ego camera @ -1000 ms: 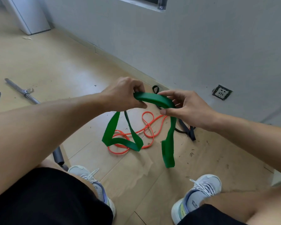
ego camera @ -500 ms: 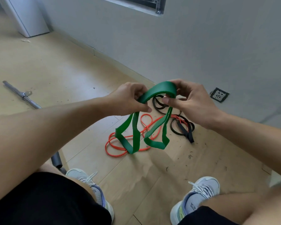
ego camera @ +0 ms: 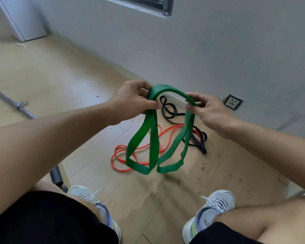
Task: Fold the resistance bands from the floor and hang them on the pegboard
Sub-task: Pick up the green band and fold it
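Green rubber arches between two hands above a wooden floor (ego camera: pixel 42 71): the left hand (ego camera: pixel 130 101) pinches the green resistance band (ego camera: pixel 152 138) at one side of the arch, the right hand (ego camera: pixel 209 110) pinches the other. Below the grips the wide, flat band hangs in two long loops, side by side, clear of the boards. Beneath them, an orange band (ego camera: pixel 120 166) and a black band (ego camera: pixel 169 111) lie tangled on the floor near the grey wall (ego camera: pixel 218 50).
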A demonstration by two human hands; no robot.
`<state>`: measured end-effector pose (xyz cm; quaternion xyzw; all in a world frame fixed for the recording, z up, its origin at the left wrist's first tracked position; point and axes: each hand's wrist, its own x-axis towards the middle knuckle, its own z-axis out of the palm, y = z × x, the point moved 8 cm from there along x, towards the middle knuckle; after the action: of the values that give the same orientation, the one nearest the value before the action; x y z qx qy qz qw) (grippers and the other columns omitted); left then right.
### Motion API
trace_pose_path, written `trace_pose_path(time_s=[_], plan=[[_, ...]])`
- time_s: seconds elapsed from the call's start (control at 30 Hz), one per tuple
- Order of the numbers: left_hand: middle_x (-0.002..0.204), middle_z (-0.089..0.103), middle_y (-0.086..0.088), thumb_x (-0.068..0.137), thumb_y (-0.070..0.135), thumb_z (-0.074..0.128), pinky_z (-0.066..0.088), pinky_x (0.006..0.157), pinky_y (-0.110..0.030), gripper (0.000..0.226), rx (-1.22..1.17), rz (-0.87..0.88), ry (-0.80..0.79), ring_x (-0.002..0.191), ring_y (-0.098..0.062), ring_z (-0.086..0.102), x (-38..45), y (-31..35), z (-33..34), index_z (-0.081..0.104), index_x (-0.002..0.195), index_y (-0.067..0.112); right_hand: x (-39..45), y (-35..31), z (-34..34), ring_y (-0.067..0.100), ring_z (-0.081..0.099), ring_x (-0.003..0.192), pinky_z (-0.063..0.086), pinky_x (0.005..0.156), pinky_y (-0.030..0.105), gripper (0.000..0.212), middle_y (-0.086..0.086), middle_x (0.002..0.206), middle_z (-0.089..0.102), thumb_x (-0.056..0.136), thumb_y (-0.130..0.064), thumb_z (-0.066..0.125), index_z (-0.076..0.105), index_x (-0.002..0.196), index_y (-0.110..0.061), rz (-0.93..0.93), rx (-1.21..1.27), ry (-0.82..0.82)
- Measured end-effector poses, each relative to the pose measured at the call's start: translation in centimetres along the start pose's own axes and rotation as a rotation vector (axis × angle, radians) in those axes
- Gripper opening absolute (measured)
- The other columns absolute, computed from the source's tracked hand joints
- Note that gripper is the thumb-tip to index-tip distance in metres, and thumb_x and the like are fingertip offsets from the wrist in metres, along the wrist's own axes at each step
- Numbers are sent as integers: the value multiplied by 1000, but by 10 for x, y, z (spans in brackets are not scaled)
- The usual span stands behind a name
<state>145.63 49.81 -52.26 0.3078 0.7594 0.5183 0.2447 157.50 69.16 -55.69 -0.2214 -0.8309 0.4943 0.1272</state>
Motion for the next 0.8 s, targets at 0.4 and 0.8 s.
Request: trace_pose_path(time_s=[0.4,0.8], plan=[[106,72,-23,80,-5,79,64,75,-37,36,-354,-183,103,87,-29,77,-5,-2,18,63,112,-6,-15,48,64,11,62,121,56,98,32,63,-9,135,66,84,14,67,67,128,-30,187,-339,-588],[106,70,-23,85,2,77,65,73,-38,42,-529,-272,384,82,-31,77,9,-37,-32,56,122,-4,-27,86,69,13,74,102,56,94,28,29,-7,108,79,85,-22,85,78,113,-19,180,-511,-814]])
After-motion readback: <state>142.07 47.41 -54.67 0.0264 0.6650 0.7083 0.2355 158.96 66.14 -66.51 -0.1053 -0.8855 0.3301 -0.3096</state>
